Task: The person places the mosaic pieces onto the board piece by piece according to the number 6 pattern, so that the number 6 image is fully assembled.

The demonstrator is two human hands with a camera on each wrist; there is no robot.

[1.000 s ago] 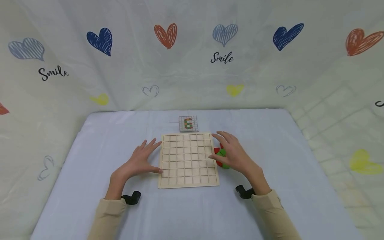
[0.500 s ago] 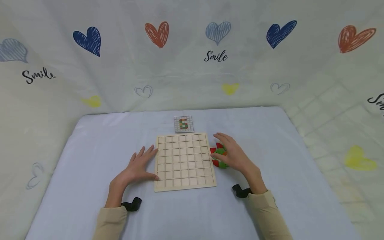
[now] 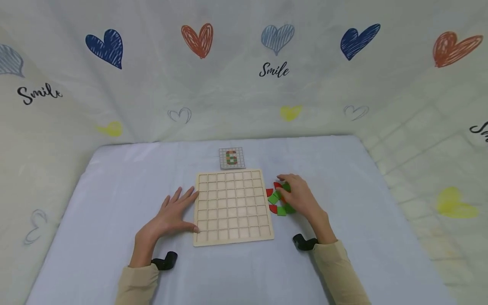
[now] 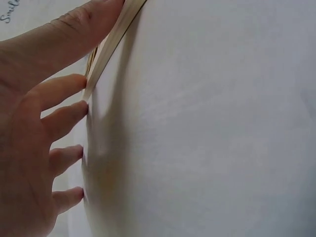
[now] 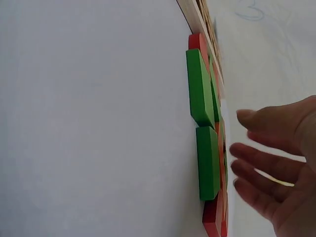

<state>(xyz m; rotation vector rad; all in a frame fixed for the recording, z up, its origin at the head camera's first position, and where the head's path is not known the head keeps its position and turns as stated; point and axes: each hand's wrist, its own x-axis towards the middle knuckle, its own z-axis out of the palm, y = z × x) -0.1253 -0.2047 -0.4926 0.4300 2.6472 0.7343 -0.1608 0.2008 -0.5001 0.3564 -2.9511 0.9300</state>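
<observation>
A wooden grid board (image 3: 234, 207) lies flat, its squares bare. My left hand (image 3: 167, 219) has spread fingers; the thumb and a fingertip touch the board's left edge, and in the left wrist view the thumb lies against the board's side (image 4: 116, 42). Over the red and green pieces (image 3: 281, 211) at the board's right edge hovers my right hand (image 3: 303, 199), fingers slightly bent, nothing held. The right wrist view shows a gap between that hand (image 5: 276, 163) and the green blocks (image 5: 208, 163).
Behind the board lies a small grid card (image 3: 231, 158) showing a coloured figure 6. A white cloth covers the table (image 3: 236, 275). The backdrop (image 3: 228, 84) with printed hearts hangs behind it. Black wrist devices sit at both wrists.
My right hand has moved right, off the board's edge and over the pieces, showing more of them. The left thumb and fingers now rest at the board's edge. The whole view has shifted slightly.
</observation>
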